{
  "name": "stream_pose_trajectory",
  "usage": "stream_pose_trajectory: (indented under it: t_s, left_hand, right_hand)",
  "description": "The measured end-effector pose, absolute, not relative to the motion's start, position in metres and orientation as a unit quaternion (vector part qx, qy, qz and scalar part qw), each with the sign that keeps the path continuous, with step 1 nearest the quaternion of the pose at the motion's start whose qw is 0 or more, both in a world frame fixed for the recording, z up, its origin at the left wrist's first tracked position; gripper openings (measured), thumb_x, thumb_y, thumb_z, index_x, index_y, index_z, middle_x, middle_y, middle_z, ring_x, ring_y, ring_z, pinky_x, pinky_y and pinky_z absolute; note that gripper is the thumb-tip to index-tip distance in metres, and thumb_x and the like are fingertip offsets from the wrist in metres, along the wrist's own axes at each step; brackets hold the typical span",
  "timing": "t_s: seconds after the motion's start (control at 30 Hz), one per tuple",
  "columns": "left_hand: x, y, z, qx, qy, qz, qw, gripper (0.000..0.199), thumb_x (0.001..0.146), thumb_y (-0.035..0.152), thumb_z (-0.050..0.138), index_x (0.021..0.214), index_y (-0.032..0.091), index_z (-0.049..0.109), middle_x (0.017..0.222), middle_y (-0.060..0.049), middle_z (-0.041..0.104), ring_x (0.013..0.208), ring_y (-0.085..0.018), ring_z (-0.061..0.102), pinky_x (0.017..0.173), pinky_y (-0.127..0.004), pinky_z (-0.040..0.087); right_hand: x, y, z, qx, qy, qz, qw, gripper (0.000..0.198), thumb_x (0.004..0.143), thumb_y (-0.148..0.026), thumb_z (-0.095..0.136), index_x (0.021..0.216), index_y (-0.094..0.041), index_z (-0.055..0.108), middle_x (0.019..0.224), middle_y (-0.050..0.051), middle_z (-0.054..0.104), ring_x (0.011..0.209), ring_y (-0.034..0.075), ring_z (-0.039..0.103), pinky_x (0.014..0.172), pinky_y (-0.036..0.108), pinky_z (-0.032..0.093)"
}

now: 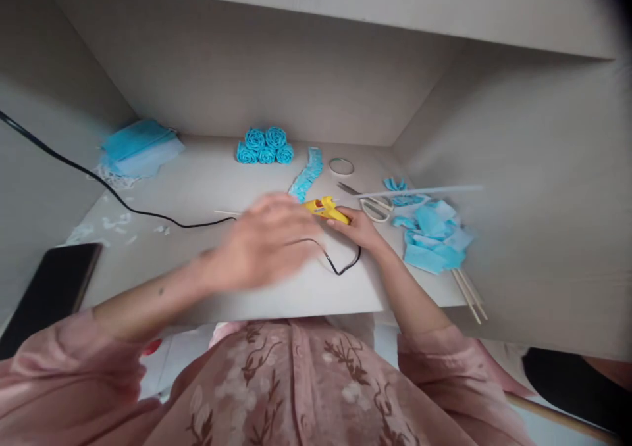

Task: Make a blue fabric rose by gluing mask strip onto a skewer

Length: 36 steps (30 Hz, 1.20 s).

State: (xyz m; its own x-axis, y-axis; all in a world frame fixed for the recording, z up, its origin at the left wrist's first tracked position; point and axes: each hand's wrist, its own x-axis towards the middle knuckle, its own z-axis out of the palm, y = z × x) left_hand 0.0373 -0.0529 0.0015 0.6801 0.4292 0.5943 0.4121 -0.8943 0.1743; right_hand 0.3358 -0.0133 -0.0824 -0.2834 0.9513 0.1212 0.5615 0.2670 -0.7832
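Observation:
My right hand [356, 226] is wrapped round the handle of a yellow glue gun [320, 207], held low over the white table. A long pale glue stick [419, 191] runs out to the right, in line with the back of the gun. My left hand [269, 242] is smeared by motion in front of the gun, and whether it holds anything does not show. Just beyond it lies a ruffled blue strip [309, 173], its near end partly covered by the hand. A thin light stick [226, 212] pokes out left of that hand.
Several blue rosettes [265, 147] are stacked at the back. Face masks [141, 145] lie at the left, above white scraps [116, 222] and a phone [49, 288]. Scissors [376, 208], a white ring [342, 166], blue pieces [434, 235] and wooden sticks [469, 295] are rightward. A black cord [148, 214] crosses the table.

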Motion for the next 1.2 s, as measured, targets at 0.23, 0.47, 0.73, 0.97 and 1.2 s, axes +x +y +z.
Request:
stream_pose_trajectory:
  t_s: [0.23,0.47,0.73,0.97,1.2]
  left_hand:
    - [-0.014,0.044,-0.052,0.917,0.38,0.115,0.05,0.031,0.095,0.037,0.053,0.113,0.021,0.072,0.114,-0.008,0.074,0.107,-0.027,0.067,0.094,-0.041,0.047]
    - [-0.037,0.052,-0.092,0.902,0.397,0.116,0.12,0.022,0.088,0.036,0.06,0.098,0.02,0.071,0.099,-0.006,0.071,0.091,-0.022,0.065,0.082,-0.031,0.046]
    - [-0.039,0.051,-0.1,0.907,0.365,0.155,0.144,0.017,0.088,0.021,0.053,0.087,0.02,0.07,0.09,-0.005,0.07,0.088,-0.019,0.063,0.082,-0.03,0.044]
    - [-0.038,0.048,-0.099,0.905,0.358,0.169,0.157,0.019,0.093,0.024,0.049,0.089,0.019,0.066,0.092,-0.006,0.069,0.09,-0.021,0.062,0.083,-0.031,0.044]
    - [-0.038,0.046,-0.098,0.899,0.349,0.186,0.188,0.025,0.098,0.033,0.046,0.094,0.019,0.066,0.094,-0.006,0.069,0.086,-0.019,0.063,0.077,-0.028,0.043]
  right_hand:
    - [0.334,-0.013,-0.08,-0.511,-0.696,0.364,0.35,0.053,0.083,-0.065,0.066,0.1,-0.016,0.075,0.07,0.001,0.063,0.061,0.014,0.05,0.056,0.027,0.038]
    - [0.334,-0.014,-0.076,-0.497,-0.656,0.42,0.383,0.046,0.081,-0.062,0.069,0.098,-0.019,0.066,0.089,0.005,0.07,0.061,0.013,0.051,0.055,0.027,0.041]
    - [0.336,-0.015,-0.077,-0.512,-0.658,0.42,0.357,0.043,0.08,-0.058,0.071,0.094,-0.017,0.07,0.073,0.001,0.062,0.06,0.013,0.048,0.056,0.026,0.039]
    - [0.336,-0.015,-0.08,-0.515,-0.658,0.416,0.359,0.042,0.081,-0.057,0.071,0.094,-0.017,0.071,0.074,0.002,0.066,0.059,0.013,0.048,0.058,0.027,0.039]
    - [0.33,-0.016,-0.078,-0.521,-0.675,0.391,0.347,0.047,0.081,-0.061,0.07,0.097,-0.017,0.074,0.074,0.003,0.067,0.061,0.015,0.053,0.059,0.028,0.042]
